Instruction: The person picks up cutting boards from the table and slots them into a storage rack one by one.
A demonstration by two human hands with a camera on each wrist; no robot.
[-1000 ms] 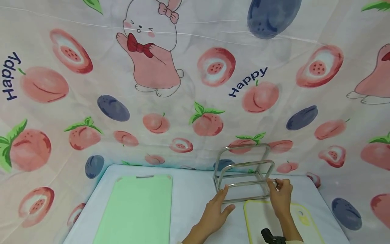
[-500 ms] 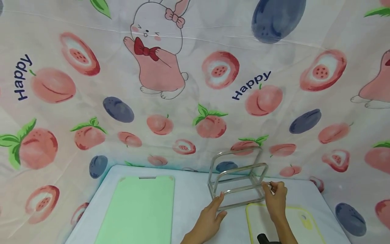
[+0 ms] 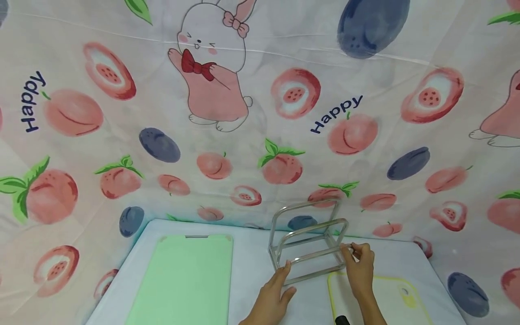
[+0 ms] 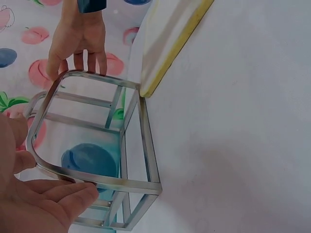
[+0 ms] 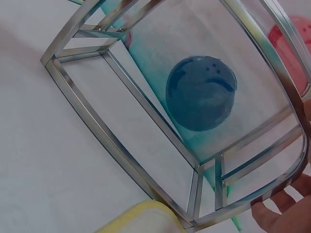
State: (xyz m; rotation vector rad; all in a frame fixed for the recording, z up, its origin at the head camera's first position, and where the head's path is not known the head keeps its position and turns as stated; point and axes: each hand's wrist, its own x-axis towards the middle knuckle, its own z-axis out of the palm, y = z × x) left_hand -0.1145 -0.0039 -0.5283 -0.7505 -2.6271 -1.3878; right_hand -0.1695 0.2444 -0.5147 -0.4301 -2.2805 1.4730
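A silver metal rack [image 3: 313, 256] with upright loops stands on the white surface. My left hand [image 3: 270, 295] is at its near left corner, fingers extended and touching the bars; the left wrist view shows those fingers [image 4: 73, 194] along the side bar. My right hand [image 3: 359, 271] pinches the front loop near its right corner. Fingers of that hand curl round the rail in the right wrist view. Right of the rack lies a white cutting board with a yellow rim [image 3: 390, 298]. A light green cutting board [image 3: 184, 280] lies flat on the left.
Behind the white table surface [image 3: 252, 253] hangs a cloth [image 3: 252, 149] printed with fruit and rabbits. The yellow-rimmed board's far left corner reaches close to the rack's right end, as the right wrist view shows.
The rack has slid left and slightly nearer, turning a little, with both hands moving along on it. The two boards stay where they were; the head view has shifted slightly.
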